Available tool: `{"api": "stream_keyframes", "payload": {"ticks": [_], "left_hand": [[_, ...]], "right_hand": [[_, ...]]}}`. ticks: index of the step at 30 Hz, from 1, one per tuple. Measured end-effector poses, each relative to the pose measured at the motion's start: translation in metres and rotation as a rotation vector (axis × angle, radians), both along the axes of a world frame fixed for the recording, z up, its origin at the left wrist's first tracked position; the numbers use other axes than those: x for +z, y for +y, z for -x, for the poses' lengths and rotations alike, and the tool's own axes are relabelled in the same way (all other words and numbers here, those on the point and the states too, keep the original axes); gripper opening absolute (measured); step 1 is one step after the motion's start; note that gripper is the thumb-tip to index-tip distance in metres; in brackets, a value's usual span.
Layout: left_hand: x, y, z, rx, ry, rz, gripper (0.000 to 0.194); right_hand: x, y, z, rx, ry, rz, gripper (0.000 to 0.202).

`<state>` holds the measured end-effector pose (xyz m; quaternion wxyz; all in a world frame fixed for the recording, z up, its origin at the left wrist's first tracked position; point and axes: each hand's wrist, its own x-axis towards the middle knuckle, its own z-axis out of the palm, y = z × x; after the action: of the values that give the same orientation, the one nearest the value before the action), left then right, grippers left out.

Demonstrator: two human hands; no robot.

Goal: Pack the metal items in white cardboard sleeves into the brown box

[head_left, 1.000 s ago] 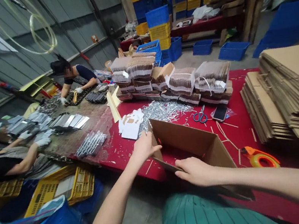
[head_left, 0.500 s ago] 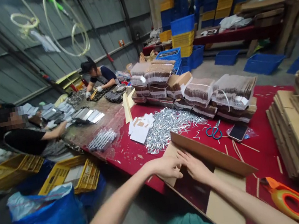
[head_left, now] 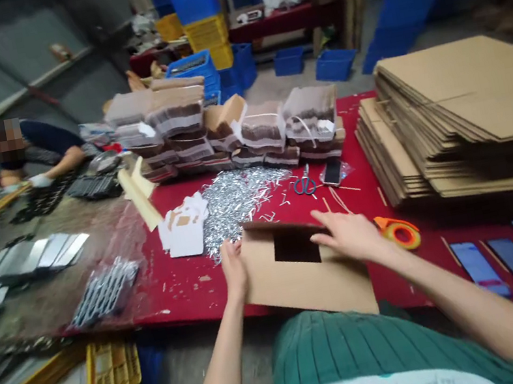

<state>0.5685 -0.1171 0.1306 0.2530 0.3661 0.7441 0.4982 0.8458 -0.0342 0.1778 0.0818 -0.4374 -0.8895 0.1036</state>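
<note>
1 cardboard box (head_left: 303, 289) sits at the lower centre of the frame, on the near edge of the red table (head_left: 179, 291). The left hand (head_left: 235, 272) lies against its left end, apparently to steady it; I cannot tell whether its fingers grip. The right hand (head_left: 348, 235), fingers spread wide, is over the box's right part, perhaps to press its flaps down. The tape dispenser (head_left: 394, 226) lies nearby, seemingly for easy reach. The box's inside is dark, the co-worker (head_left: 44, 143) at upper left blurred, the yellow crate (head_left: 117, 375) at lower left cut off.
</note>
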Motion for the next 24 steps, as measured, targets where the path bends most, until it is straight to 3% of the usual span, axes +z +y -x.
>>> {"api": "stream_keyframes", "payload": {"ticks": [2,4,7,9,11,13,14,16,18,21,24], "left_hand": [[0.002,0.000,0.008,-0.021,0.127,0.101,0.056],[0.005,0.006,0.012,-0.128,0.370,0.280,0.055],[0.011,0.019,0.009,-0.269,0.607,0.530,0.059],[0.015,0.023,0.006,-0.281,0.687,0.623,0.062],[0.019,0.024,0.003,-0.272,0.726,0.652,0.063],[0.023,0.022,0.000,-0.261,0.729,0.647,0.062],[0.025,0.021,-0.001,-0.261,0.724,0.646,0.062],[0.029,0.021,-0.001,-0.272,0.715,0.660,0.061],[0.030,0.021,0.000,-0.275,0.713,0.691,0.062],[0.029,0.020,0.000,-0.244,0.697,0.694,0.061],[0.021,0.017,-0.005,-0.212,0.666,0.640,0.059]], "right_hand": [[-0.025,-0.034,0.007,0.005,-0.016,0.010,0.069],[-0.042,-0.053,0.015,0.007,0.020,0.009,0.076],[-0.057,-0.036,-0.004,0.085,0.174,0.029,0.058],[-0.069,-0.007,-0.047,-0.084,0.309,0.004,0.044],[-0.092,0.020,-0.100,-0.505,0.363,-0.022,0.042],[-0.127,0.041,-0.147,-0.851,0.209,0.044,0.047],[-0.147,0.048,-0.164,-0.932,0.099,0.122,0.050],[-0.185,0.057,-0.186,-0.897,-0.062,0.282,0.048],[-0.212,0.059,-0.194,-0.878,-0.157,0.389,0.042],[-0.217,0.054,-0.192,-0.939,-0.139,0.586,0.033],[-0.181,0.040,-0.183,-1.002,0.199,0.620,0.022]]}}
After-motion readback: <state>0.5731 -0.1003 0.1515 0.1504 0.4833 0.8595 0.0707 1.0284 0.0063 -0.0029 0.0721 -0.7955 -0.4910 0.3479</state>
